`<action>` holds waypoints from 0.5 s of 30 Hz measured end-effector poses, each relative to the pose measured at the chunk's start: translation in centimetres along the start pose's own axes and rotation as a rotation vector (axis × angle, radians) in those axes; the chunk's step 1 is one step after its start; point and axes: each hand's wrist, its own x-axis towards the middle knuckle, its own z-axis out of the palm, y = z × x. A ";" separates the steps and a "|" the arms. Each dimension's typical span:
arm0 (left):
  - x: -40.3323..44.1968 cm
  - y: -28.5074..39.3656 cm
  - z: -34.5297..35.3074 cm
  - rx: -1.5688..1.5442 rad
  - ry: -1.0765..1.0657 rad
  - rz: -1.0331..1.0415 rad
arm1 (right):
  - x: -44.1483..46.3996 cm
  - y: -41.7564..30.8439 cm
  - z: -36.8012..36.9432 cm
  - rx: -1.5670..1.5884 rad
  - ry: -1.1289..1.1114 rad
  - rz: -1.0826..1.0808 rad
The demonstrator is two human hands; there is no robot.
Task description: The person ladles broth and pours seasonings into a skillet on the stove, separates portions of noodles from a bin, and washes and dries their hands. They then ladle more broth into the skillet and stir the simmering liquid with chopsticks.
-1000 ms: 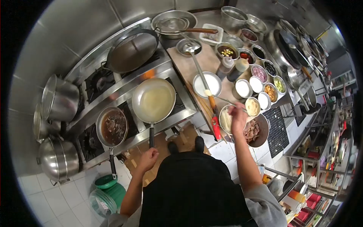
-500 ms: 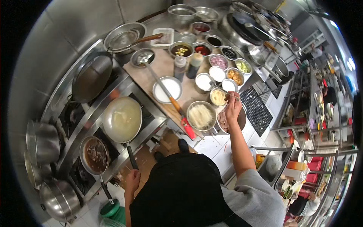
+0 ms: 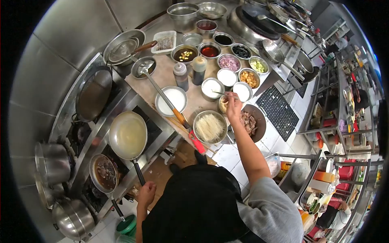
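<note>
My right hand pinches a thin metal spoon, which points left toward the rim of a small bowl of white powder. Beneath this hand, a small tub of pale yellowish paste is partly hidden. Nearby stand a bowl of thin white noodles and a pot of sliced meat. My left hand is closed at the end of the black handle of a frying pan. Clear yellowish liquid lies in that pan, on the stove.
Left of it, a smaller pan of brown sauce sits on the stove. Seasoning bowls, two squeeze bottles and a long-handled ladle crowd the counter. A wok stands at the back. People work by the shelves at right.
My right hand has moved left from above the paste tub's right side, and the spoon now reaches the white powder bowl. My left hand stays at the pan handle. The view has shifted slightly.
</note>
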 end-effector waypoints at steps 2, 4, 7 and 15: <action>-0.5 -0.6 0.6 -0.109 0.016 -0.024 | 0.3 0.6 -0.4 0.273 0.055 0.075; -0.4 -3.1 1.6 -0.124 0.027 -0.036 | 0.6 0.0 -1.6 0.292 0.079 0.146; 0.0 -4.9 1.7 -0.075 0.019 -0.022 | 1.0 -0.5 -2.7 0.315 0.084 0.121; -2.3 -1.9 -1.5 -0.085 0.060 -0.013 | -3.9 -5.3 3.2 0.312 -0.218 0.093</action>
